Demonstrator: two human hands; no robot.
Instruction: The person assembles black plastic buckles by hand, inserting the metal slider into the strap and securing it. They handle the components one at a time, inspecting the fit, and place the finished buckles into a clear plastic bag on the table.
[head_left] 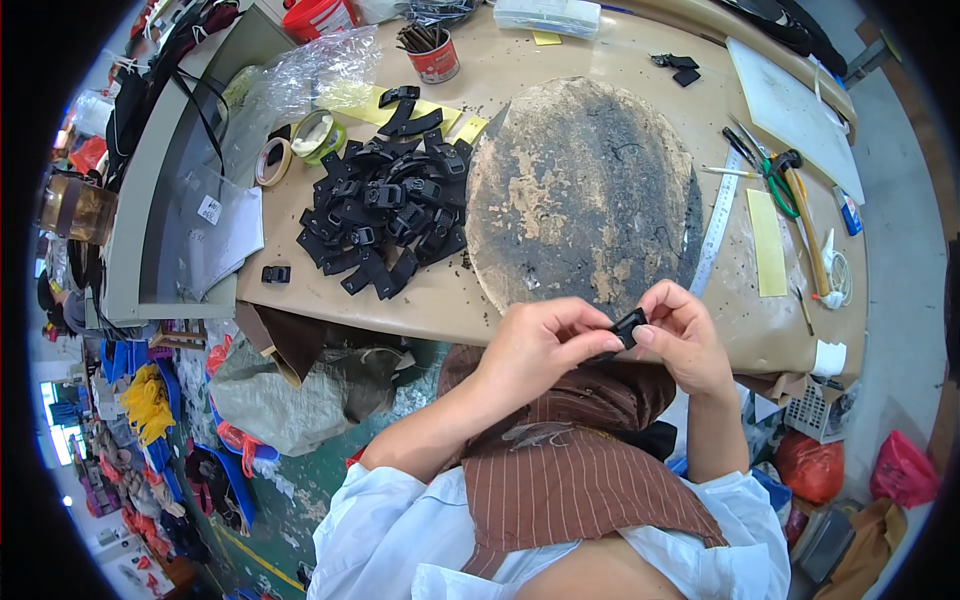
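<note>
Between my two hands, just over the near edge of the table, is a small black plastic buckle (629,327). My left hand (545,345) pinches it from the left with thumb and forefinger. From the right, my right hand (685,338) grips its other end between thumb and fingers. Beyond my hands lies a round worn board (580,190), its surface dark and flaking. A heap of black buckles on short straps (385,200) is piled to the left of the board. One lone black buckle (276,274) rests near the table's left front edge.
A red tin of dark rods (434,62) and tape rolls (320,136) stand beyond the heap. On the right lie a steel ruler (718,235), a hammer (805,225), green-handled scissors (776,185) and a yellow strip (766,243). A grey metal tray (150,230) borders the table's left side.
</note>
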